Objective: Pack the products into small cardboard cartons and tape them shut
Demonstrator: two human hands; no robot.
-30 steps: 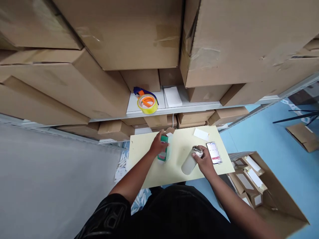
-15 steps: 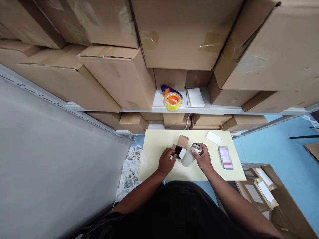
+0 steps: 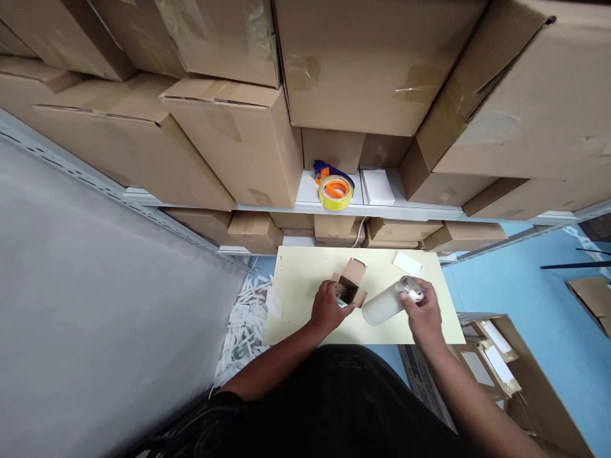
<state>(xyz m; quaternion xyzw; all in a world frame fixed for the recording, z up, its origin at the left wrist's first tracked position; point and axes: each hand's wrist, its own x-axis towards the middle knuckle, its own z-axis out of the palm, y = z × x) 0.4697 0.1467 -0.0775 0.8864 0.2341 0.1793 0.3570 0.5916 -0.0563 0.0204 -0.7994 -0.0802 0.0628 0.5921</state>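
Note:
My left hand [image 3: 330,305] is closed around the left side of a small cardboard box [image 3: 361,296], which stands with its flaps open and its dark inside facing up. Gripped at its shiny metallic top by my right hand [image 3: 423,310] is a pale, whitish bottle [image 3: 382,306]. The bottle lies tilted, its base pointing left toward the box and apart from it. Both things are over the pale yellow table [image 3: 296,318]. Whether the box holds anything deep inside is hard to make out.
A white slip [image 3: 407,263] lies at the table's back right. On the shelf above sit a tape dispenser [image 3: 337,193] and a white stack of paper [image 3: 378,187], among large cartons [image 3: 229,146]. An open carton [image 3: 539,381] with white-labelled boxes stands at right; white scraps [image 3: 245,318] cover the floor left.
My right hand has moved right with the bottle, which now tilts further over, away from the box. My left hand has shifted slightly right, and the phone on the table is now hidden.

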